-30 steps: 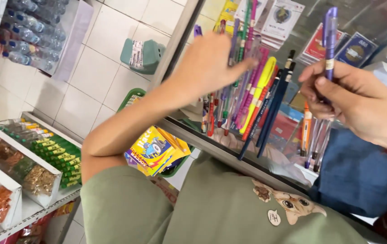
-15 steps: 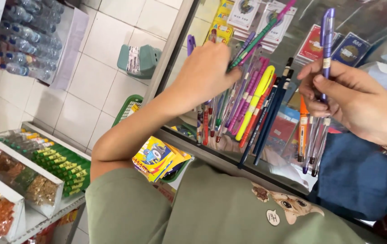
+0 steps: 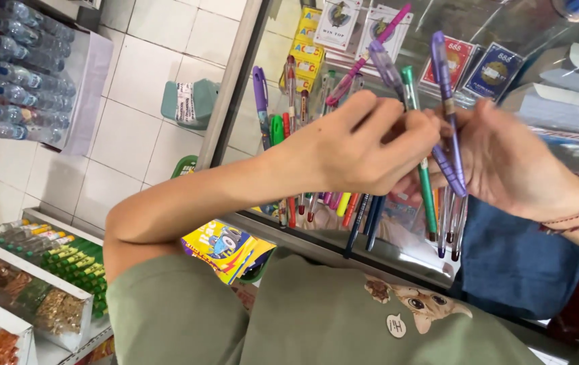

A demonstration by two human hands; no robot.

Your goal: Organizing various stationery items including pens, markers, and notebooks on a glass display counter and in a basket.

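Head view, left hand fingers pinching green pen, right hand gripping purple pen

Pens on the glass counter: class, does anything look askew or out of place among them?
Yes. The pens lie in a loose, fanned heap rather than a neat row, and a pink pen slants across them. Both hands, left hand and right hand, meet over a purple pen.
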